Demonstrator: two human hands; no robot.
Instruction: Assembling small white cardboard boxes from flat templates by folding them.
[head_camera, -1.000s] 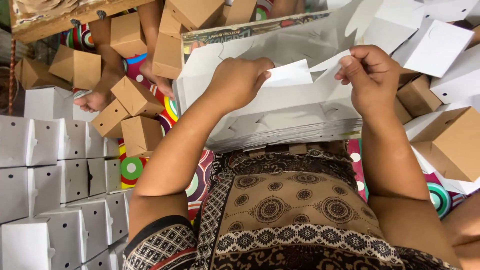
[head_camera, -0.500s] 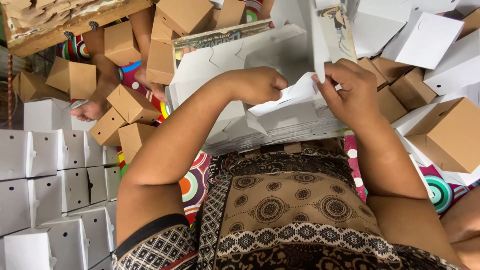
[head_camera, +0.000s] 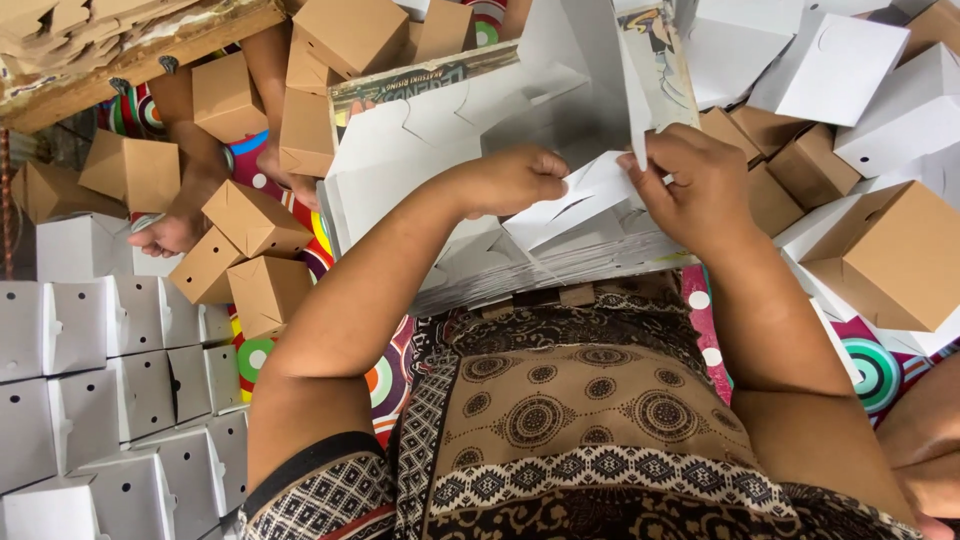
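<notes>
Nearest the camera: patterned brown dress over the lap, both forearms reaching forward across it. Left hand is clenched on the near-left edge of a white blank, knuckles up, fingertips tucked under the sheet. Right hand pinches the blank's right side between thumb and fingers; grip closed on the card. Change from a second ago: then the blank lay nearly flat between the hands, held out wide; half a second ago the hands had drawn together and one panel had begun to rise; now a tall panel stands upright behind the hands and the lower flaps fold in beneath them. Judgement: the flat sheet is being formed into a box, with the walls partly up and the base not yet locked. The blank sits just above a stack of flat white blanks, which rests on the knees and reaches toward the far side. Left of the lap, rows of finished white boxes stand close-packed. Beyond them, brown boxes lie scattered on a bright circle-patterned mat. A second person's hand and forearm rest among these brown boxes, well apart from the working hands. Right side: more brown boxes and white boxes piled loosely. Far left corner: a wooden ledge holding flat brown card.
</notes>
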